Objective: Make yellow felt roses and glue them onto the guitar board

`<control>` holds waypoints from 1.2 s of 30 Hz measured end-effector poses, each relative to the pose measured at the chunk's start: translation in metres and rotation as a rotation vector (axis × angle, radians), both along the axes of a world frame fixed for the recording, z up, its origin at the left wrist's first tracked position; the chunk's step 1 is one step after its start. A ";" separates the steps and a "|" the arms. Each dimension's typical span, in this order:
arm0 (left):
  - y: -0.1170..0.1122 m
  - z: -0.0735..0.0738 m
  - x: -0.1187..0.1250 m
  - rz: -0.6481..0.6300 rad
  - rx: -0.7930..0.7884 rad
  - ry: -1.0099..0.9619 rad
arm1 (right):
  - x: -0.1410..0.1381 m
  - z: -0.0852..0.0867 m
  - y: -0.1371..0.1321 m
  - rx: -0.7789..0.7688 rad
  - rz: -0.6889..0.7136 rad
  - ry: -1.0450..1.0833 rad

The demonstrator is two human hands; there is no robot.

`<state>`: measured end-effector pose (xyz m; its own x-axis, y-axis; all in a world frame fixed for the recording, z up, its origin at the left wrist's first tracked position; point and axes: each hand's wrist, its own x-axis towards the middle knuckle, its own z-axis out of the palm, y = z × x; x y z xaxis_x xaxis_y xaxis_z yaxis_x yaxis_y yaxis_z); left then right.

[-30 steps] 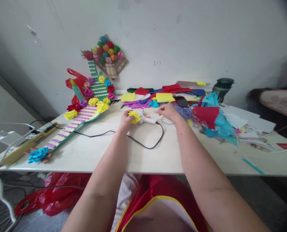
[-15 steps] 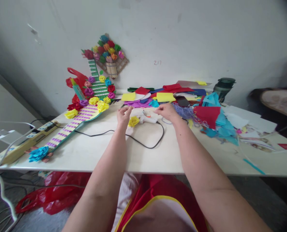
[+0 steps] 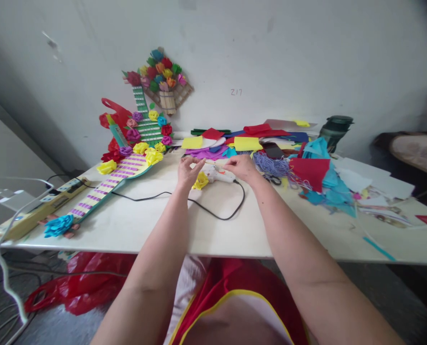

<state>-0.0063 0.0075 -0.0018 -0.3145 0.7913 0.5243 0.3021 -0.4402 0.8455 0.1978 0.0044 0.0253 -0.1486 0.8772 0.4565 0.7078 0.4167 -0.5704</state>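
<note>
My left hand [image 3: 189,171] and my right hand [image 3: 242,167] are raised over the middle of the table, fingertips pinched and pointing toward each other. A thin pale strand [image 3: 215,165] seems to run between them; its kind is too fine to make out. Just below lies a white glue gun [image 3: 225,176] with an orange trigger, its black cord [image 3: 220,219] curving to the left. A yellow paper rose [image 3: 200,181] sits by the gun's front end, close to my left hand and partly behind it.
On the left lie a flower-decorated striped guitar shape [image 3: 109,184] and a power strip [image 3: 37,211]. Stacked coloured paper [image 3: 247,143], purple yarn [image 3: 271,164] and blue scraps [image 3: 330,191] lie at the back and right. A dark bottle [image 3: 335,132] stands behind.
My hands have come slightly closer together above the glue gun. A thin loop that showed beside my right hand is no longer visible. The view has shifted slightly.
</note>
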 end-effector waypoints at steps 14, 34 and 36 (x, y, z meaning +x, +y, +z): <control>0.002 -0.001 -0.004 -0.014 -0.012 0.225 | -0.003 -0.007 0.003 0.043 0.058 0.010; 0.000 -0.007 0.012 -0.163 -0.020 0.066 | -0.028 -0.020 0.002 0.058 0.156 0.050; 0.000 -0.008 0.012 -0.193 -0.033 0.029 | -0.027 -0.020 0.002 0.054 0.158 0.067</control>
